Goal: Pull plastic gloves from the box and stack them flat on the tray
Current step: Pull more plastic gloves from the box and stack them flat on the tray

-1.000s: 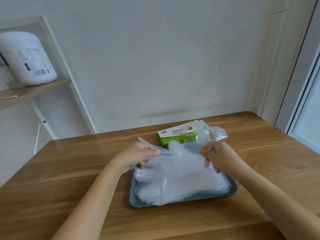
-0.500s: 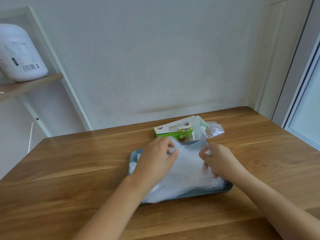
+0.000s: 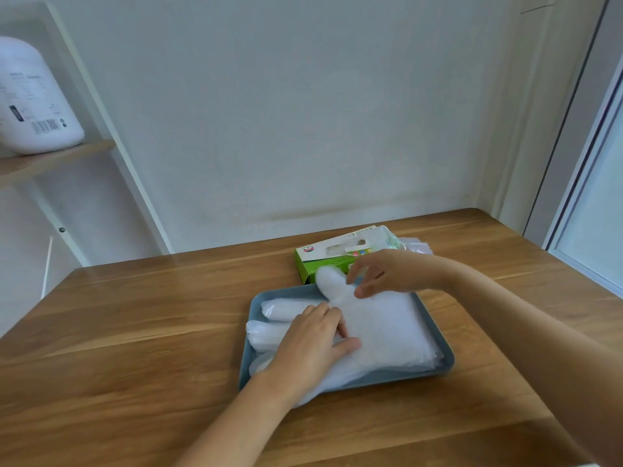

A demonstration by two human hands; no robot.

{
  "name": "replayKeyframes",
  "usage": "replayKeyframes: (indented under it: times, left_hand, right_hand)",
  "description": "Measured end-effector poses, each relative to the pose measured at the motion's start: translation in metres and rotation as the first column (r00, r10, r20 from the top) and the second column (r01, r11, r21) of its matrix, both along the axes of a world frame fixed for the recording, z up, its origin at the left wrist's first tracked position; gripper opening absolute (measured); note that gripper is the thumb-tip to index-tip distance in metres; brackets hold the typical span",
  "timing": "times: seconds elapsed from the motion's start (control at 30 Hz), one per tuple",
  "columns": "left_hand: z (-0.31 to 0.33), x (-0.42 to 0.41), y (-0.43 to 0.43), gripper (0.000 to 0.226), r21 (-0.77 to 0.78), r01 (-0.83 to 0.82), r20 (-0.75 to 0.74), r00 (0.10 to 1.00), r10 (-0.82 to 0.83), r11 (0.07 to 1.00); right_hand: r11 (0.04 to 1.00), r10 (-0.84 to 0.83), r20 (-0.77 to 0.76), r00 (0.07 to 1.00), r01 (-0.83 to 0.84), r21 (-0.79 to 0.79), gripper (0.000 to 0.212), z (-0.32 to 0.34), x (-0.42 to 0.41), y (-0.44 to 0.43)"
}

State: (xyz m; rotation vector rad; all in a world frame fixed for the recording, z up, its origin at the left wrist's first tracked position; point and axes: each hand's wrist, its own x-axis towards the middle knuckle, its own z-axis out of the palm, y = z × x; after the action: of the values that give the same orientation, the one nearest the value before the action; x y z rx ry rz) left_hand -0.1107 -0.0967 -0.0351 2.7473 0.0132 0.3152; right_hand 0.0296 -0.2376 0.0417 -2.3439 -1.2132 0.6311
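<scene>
Now the left hand (image 3: 313, 342), fingers straight, presses clear plastic gloves (image 3: 387, 332) on the blue-grey rectangular tray (image 3: 445, 362); the right hand (image 3: 387, 273), released, touches their far edge.

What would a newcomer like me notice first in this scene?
A cloudy heap of plastic gloves fills a blue-grey tray on the wooden table, the left hand flat on it, the right hand at its far edge. A green box sits just behind the tray; a big white jug stands on a shelf at far left.
</scene>
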Motion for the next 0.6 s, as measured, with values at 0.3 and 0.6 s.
replayKeyframes:
  times: [0.3,0.6]
  left_hand:
    - [-0.003,0.001,0.005,0.035,-0.005,0.089,-0.002,0.996,-0.089,0.996]
    - [-0.006,0.003,0.007,0.087,0.123,0.042,-0.353,0.936,0.004,0.992]
  right_hand:
    - [0.984,0.04,0.1,0.994,-0.056,0.166,0.063,-0.019,0.01,0.014]
    - [0.966,0.212,0.242,0.947,-0.165,-0.201,0.075,-0.046,-0.031,-0.029]
